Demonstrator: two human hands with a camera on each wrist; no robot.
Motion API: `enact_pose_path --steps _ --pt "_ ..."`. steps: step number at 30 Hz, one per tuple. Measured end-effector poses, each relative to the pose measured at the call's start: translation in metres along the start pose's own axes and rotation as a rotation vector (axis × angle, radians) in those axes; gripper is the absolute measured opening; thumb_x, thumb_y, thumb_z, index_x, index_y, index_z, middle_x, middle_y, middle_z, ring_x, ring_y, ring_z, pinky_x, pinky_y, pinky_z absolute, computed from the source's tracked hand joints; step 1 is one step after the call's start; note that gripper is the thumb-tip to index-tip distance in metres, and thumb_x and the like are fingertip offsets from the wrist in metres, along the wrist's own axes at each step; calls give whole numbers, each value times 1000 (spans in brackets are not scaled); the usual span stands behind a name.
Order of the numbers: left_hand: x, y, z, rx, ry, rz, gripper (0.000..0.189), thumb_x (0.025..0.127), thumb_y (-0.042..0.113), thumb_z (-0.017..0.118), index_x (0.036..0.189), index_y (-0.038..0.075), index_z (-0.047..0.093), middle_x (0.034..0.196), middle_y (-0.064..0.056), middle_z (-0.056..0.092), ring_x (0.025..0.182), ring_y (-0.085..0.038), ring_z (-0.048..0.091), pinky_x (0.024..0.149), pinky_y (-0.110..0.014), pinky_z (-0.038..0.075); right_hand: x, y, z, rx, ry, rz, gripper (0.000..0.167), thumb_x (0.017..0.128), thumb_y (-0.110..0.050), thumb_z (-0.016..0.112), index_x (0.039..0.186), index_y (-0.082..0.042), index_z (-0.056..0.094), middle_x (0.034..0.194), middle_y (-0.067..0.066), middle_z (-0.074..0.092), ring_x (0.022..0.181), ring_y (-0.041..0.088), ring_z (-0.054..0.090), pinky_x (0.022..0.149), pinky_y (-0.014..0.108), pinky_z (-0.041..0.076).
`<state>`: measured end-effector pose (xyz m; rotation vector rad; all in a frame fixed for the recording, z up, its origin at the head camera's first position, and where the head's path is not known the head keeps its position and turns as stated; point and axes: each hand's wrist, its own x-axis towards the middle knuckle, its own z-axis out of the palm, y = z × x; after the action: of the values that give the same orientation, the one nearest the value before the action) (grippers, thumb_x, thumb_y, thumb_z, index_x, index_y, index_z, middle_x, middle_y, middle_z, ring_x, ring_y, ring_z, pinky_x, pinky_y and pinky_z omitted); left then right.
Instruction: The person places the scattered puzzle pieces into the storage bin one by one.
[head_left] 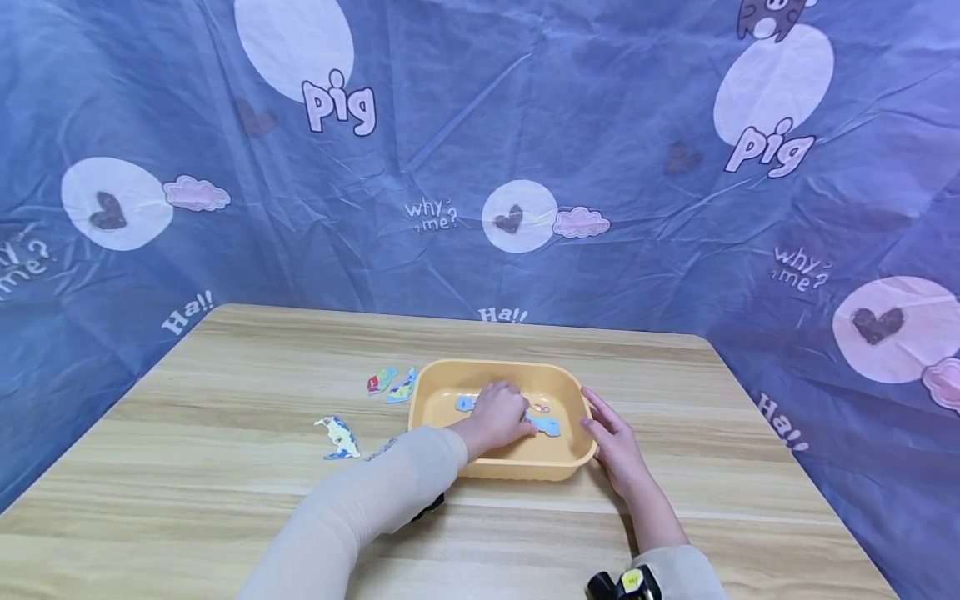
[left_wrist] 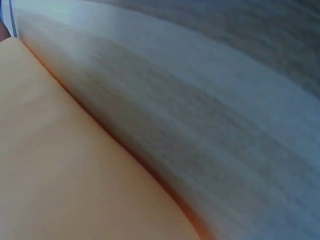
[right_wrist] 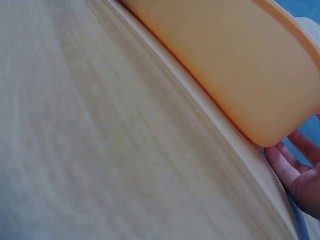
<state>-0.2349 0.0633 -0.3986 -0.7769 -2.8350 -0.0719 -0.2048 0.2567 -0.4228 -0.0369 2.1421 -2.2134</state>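
Observation:
A yellow plastic tray (head_left: 442, 371) stands on the table, with flat light-blue cut-out pieces (head_left: 546, 426) lying in it. My left hand (head_left: 498, 414) reaches down into the tray over these pieces, knuckles up; its fingertips are hidden, so I cannot tell whether they pinch one. At the tray's right end my right hand (head_left: 618, 446) holds the rim, thumb over the edge and the other fingers along the outside. In the right wrist view its fingers (right_wrist: 282, 162) touch the tray's outer wall low down. The left wrist view shows only the tray's side (left_wrist: 75, 165) and the tabletop.
Left of the tray lie a red-and-green piece (head_left: 381, 380), a blue-and-yellow piece (head_left: 402, 387) and, closer to me, a white-and-blue piece (head_left: 341, 437). The wooden table (head_left: 187, 467) ends at a blue printed cloth (head_left: 420, 275) behind and at the sides.

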Motion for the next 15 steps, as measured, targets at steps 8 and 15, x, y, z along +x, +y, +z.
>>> enact_pose_path --steps 8,15 --pt "0 0 -1 -19 -20 -12 32 70 51 62 65 19 62 71 7 52 73 -13 45 70 -26 36 -1 -1 0 1 -1 -1 51 84 -8 49 133 -14 33 129 17 35 106 31 43 75 35 46" --pt "1 -3 -2 -100 24 -35 34 69 48 64 82 17 68 77 6 58 74 -13 48 70 -26 37 -1 0 0 12 -5 -7 52 84 -8 48 133 -13 33 128 18 35 106 31 42 75 34 46"
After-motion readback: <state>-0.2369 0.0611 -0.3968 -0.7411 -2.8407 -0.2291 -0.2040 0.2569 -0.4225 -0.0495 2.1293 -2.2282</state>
